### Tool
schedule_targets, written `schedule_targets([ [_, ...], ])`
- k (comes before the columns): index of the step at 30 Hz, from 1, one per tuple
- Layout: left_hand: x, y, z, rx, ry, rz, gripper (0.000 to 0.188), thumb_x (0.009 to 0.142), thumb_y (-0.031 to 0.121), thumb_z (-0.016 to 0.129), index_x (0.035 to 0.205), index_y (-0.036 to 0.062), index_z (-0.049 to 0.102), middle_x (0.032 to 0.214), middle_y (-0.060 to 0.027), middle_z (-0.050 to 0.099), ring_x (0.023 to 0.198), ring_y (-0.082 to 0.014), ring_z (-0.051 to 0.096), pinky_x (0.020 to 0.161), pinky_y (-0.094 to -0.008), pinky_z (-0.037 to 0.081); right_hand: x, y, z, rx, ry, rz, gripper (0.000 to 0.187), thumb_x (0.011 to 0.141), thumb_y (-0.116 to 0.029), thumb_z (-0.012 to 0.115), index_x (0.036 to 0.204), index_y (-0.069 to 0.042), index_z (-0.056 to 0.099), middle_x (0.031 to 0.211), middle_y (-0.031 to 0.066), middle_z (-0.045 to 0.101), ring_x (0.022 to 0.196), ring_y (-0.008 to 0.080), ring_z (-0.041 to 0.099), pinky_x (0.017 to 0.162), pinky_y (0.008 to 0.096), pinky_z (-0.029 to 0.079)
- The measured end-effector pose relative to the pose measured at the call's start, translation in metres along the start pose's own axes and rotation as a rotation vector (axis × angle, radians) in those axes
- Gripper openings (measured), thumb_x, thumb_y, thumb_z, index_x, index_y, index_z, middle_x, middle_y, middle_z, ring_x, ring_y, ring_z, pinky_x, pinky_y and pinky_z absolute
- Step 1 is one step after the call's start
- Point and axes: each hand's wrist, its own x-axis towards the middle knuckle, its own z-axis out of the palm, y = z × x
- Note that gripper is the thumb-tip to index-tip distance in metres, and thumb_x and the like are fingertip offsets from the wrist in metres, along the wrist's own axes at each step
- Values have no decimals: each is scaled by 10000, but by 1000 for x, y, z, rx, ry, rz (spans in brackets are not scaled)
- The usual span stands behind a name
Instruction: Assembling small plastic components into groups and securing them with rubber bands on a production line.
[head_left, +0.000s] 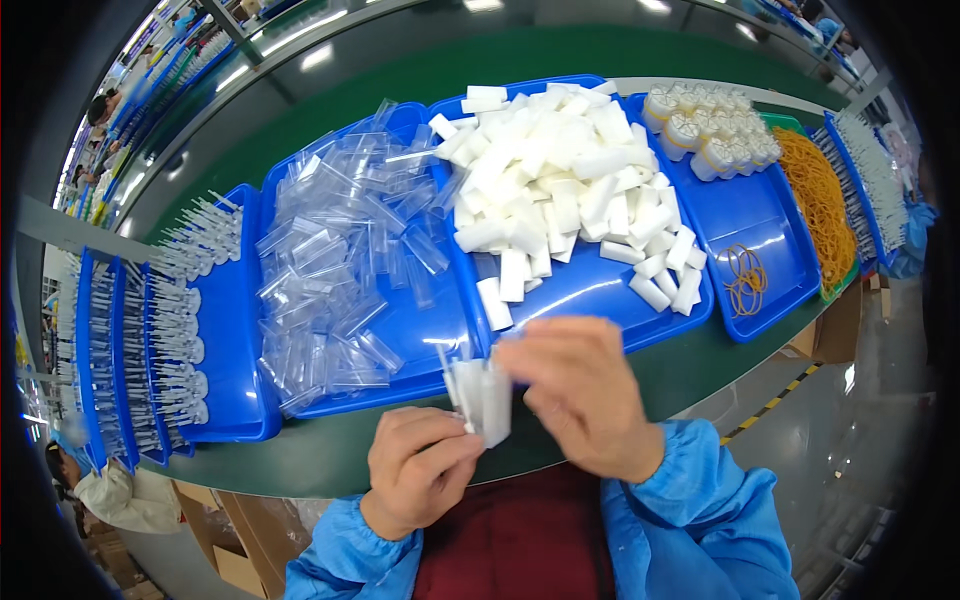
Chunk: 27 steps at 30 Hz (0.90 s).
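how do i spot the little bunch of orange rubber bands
Find the big heap of white blocks. In the blue tray just right of it, the little bunch of rubber bands lies at the near end, away from the white round bundles. It is only a few orange loops on bare blue, unlike the large orange tangle further right.

Head fisheye, close above bench (pixel 310 462), facing down and forward; rim distances uncertain.
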Motion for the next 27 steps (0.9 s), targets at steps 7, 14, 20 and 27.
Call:
schedule_targets([
  [7,2,-10,-6,169,-49,-55,384,674,-129,761,995,50,649,961,-118,635,851,-285,621,734,-377,496,-5,47,-74,-774,28,171,205,774,-88,785,959,-76,698,910,72,672,863,268,611,793,403,437],
  [14,10,-7,-2,203,-107,-62,366,686,-98,801,995,61,687,971,-81,651,858,-272,621,739,-370,487,11,46,-55,-549,-258,198,212,731,-74,777,924,-64,689,884,103,646,850,296,624,761,408,484],
  [20,5,-13,-5,186,-110,-10,377,682,-74,788,1022,67,710,993,-72,669,864,-262,627,731,-366,485,32,21,-24,200,-177,517,198,895,0,665,1089,-13,699,935,60,698,792,101,666,676,251,513],
  [27,6,2,-18,223,-204,139,336,755,106,703,1087,78,748,1072,-34,675,914,-195,635,734,-307,472,45,-3,4,530,154,530,218,915,13,659,1128,5,705,1007,71,714,856,90,676,760,232,542],
])
